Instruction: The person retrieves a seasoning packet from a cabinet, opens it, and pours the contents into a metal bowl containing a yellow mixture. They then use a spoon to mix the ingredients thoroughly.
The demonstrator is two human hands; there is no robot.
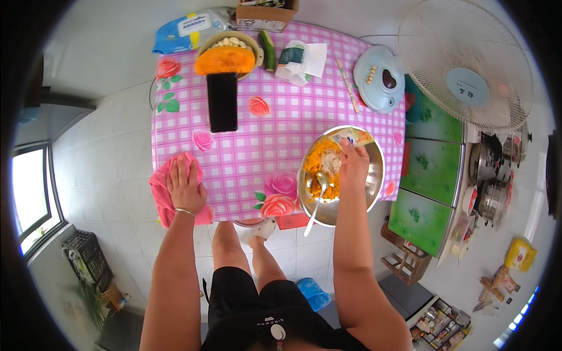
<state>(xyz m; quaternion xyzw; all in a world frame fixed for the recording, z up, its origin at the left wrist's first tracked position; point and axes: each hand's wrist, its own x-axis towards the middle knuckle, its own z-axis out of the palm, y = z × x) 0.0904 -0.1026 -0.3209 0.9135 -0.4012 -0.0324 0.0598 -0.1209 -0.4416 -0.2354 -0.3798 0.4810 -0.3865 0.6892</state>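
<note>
My left hand (186, 186) lies flat, fingers stretched, on a folded pink cloth (157, 186) at the table's near left corner. Over the right side of the table, my right hand (355, 167) pinches a small printed sachet (358, 137) above a wide steel bowl (375, 178). Inside the bowl is a shredded or mashed orange food (316, 153), perhaps pumpkin, with a pale heap (331, 162) on top. A metal spoon (322, 182) rests in it, its handle over the near rim. The sachet's opening cannot be made out.
A black phone (222, 104) leans against a basket (256, 47) holding a pumpkin piece (225, 60) and garlic. Behind are a green cucumber or squash (267, 50), a tissue pack (293, 64) and wipes (187, 29). A blue lidded appliance (379, 79) and a fan (465, 82) stand right.
</note>
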